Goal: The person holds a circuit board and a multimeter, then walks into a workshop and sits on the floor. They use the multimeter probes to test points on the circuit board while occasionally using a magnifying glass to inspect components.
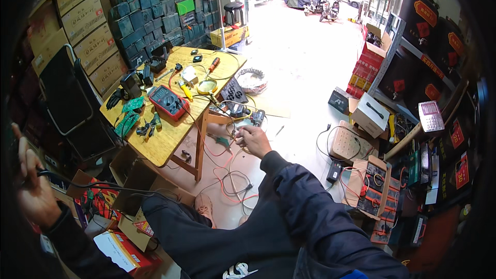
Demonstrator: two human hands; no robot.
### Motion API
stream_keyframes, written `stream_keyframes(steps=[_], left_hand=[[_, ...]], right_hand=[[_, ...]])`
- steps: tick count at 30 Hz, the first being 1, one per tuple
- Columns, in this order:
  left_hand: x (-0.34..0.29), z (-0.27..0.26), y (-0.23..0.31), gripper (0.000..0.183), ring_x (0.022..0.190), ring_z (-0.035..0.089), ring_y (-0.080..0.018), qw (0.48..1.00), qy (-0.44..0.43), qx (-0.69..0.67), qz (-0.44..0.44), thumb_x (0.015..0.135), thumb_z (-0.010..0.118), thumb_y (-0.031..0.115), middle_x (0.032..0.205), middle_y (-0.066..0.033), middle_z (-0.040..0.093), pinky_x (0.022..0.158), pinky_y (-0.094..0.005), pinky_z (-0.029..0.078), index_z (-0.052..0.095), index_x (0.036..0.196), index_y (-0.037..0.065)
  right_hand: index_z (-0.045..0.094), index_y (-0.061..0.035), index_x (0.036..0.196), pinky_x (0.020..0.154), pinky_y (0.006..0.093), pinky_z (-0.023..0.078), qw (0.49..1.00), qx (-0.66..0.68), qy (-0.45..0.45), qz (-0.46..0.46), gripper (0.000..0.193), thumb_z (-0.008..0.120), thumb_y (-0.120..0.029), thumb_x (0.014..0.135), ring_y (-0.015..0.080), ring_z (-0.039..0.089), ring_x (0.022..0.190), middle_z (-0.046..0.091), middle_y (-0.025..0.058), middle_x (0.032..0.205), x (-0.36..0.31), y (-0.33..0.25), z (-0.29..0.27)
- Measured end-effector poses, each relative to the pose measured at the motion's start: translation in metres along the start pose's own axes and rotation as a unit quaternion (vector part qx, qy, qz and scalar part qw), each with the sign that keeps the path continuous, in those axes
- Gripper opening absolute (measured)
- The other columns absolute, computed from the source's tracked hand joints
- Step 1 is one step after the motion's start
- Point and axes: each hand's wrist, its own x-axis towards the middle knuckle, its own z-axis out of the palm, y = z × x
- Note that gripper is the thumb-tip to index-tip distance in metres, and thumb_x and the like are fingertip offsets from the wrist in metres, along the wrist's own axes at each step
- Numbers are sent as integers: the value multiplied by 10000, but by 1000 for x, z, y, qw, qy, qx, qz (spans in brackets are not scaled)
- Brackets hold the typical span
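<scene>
My right hand is closed in a pinch beside the table's right edge, holding what looks like a thin cable end; the fingers hide its tip. Below it, red and pale wires trail down to the floor. At the far left, my left hand is raised and closed around a dark thing mostly lost in the shadowed rim. A black cable runs from that hand toward my lap. On the yellow wooden table lies a red multimeter, with green circuit boards and a screwdriver about it.
A folding chair stands left of the table. Open cartons crowd beside my left leg. A power drill is on the floor beyond my right hand. To the right sit a box of batteries and a pale stool seat.
</scene>
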Motion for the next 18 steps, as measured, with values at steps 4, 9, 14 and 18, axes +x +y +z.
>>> stream_keyframes(steps=[4, 9, 14, 18], left_hand=[[1, 1, -25, 562, 673, 403, -95, 988, -102, -75, -93, 961, 583, -75, 1463, -234, 520, 531, -224, 337, 435, 1502, -98], [0, 43, -46, 477, 683, 420, -99, 974, -63, -173, -128, 1054, 610, 81, 1533, -266, 483, 509, -223, 346, 449, 1475, -72], [-45, 74, -83, 556, 607, 425, -102, 942, 15, -238, -236, 1106, 619, 303, 1346, -241, 615, 458, -210, 307, 445, 1523, -20], [-108, 78, -140, 414, 615, 482, -80, 931, 28, -184, -314, 1135, 566, 420, 1183, -220, 695, 436, -203, 312, 668, 1390, 110]], right_hand=[[739, 23, 1174, 703, 296, 605, 987, -122, 9, -102, 291, 541, -184, 1122, 138, 763, 810, 748, 82, 933, 12, -24, 39], [781, -6, 1149, 847, 421, 596, 973, -213, 16, -85, 313, 634, -249, 1018, 340, 775, 944, 779, 225, 990, 22, -32, 59], [786, -51, 1219, 980, 483, 560, 944, -326, 4, -44, 356, 640, -248, 962, 476, 714, 1100, 761, 272, 1151, 32, -1, 55], [749, -71, 1317, 1019, 455, 557, 923, -377, -54, -54, 433, 627, -163, 912, 427, 714, 1162, 758, 247, 1231, 39, 10, 40]])
